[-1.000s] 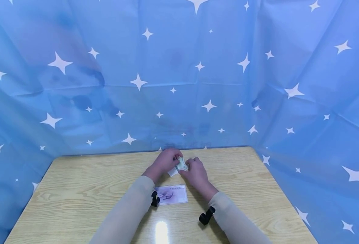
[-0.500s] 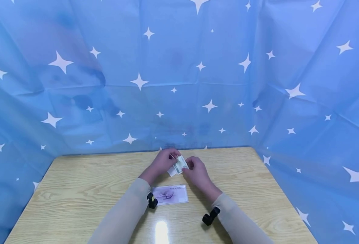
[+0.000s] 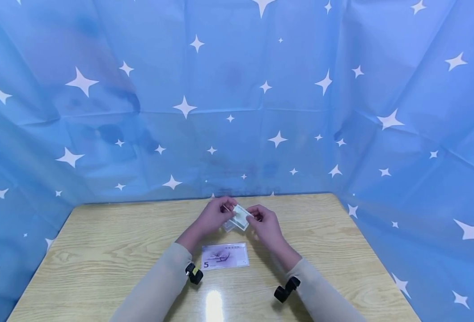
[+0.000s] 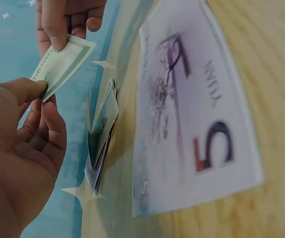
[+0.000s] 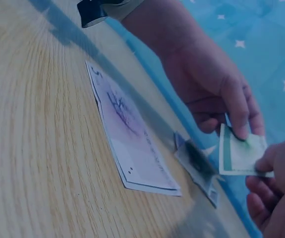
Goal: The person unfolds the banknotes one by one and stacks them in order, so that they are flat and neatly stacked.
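My left hand [image 3: 216, 215] and right hand [image 3: 267, 227] hold a small green-and-white banknote [image 3: 241, 217] between them, above the far middle of the table. In the left wrist view, the left thumb and fingers pinch one end of the note [image 4: 62, 63]. The right thumb and fingers pinch its other end, as the right wrist view shows. Beneath the hands lies a loose pile of small banknotes [image 4: 102, 131], some bent up and partly hidden in the head view. Nearer me, a larger purple banknote [image 3: 226, 256] marked 5 lies flat.
The wooden table [image 3: 112, 264] reaches back to a blue curtain [image 3: 229, 89] with white stars. Black wrist cameras sit at both cuffs, the left one [image 3: 194, 273] beside the purple banknote. A bright light reflection shows on the near tabletop.
The green banknote has turned and shows more of its face. My right hand has shifted slightly right. The left forearm has moved left, uncovering the 5 on the purple banknote.
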Action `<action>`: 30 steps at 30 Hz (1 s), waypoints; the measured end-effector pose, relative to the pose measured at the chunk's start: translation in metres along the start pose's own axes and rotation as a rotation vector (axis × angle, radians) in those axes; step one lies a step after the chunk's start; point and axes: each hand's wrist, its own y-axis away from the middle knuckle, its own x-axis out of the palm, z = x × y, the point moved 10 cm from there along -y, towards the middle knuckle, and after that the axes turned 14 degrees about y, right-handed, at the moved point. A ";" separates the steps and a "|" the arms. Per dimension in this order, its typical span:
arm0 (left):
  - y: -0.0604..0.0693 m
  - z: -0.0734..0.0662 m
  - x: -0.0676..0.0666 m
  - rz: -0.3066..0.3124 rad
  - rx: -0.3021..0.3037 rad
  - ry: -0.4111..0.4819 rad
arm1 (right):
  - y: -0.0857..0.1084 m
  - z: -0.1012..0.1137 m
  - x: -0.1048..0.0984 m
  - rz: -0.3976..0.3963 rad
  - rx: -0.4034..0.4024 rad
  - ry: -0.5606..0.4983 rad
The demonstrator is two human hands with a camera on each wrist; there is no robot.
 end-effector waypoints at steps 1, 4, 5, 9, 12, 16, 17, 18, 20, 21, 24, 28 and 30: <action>0.002 -0.002 0.000 0.006 0.004 0.001 | 0.001 0.000 0.000 0.004 0.007 -0.001; 0.009 -0.003 0.001 0.029 0.006 0.011 | 0.003 0.003 -0.001 0.022 0.006 -0.006; 0.011 -0.003 0.001 0.036 0.002 0.016 | 0.003 0.004 -0.001 0.030 0.006 -0.010; 0.021 -0.002 0.002 0.067 -0.008 0.023 | 0.007 0.010 0.000 0.072 -0.004 -0.008; 0.027 -0.001 0.002 0.088 -0.003 0.017 | 0.010 0.013 0.002 0.098 -0.009 0.008; 0.036 -0.002 0.001 0.095 0.001 0.014 | 0.015 0.016 0.005 0.122 -0.005 0.006; 0.038 -0.002 0.001 0.094 -0.001 0.015 | 0.016 0.017 0.005 0.128 -0.004 0.001; 0.041 -0.002 0.000 0.092 -0.005 0.015 | 0.018 0.018 0.006 0.135 -0.003 -0.005; 0.046 -0.002 0.000 0.087 -0.009 0.014 | 0.022 0.020 0.008 0.152 -0.004 -0.018; 0.049 -0.002 0.000 0.085 -0.013 0.016 | 0.024 0.021 0.009 0.159 -0.002 -0.022; 0.058 -0.003 0.000 0.076 -0.023 0.038 | 0.031 0.023 0.011 0.175 0.006 -0.035; 0.069 -0.004 -0.001 0.060 -0.049 0.076 | 0.037 0.026 0.012 0.178 0.012 -0.040; 0.074 -0.005 -0.001 0.053 -0.056 0.086 | 0.040 0.028 0.013 0.178 0.013 -0.045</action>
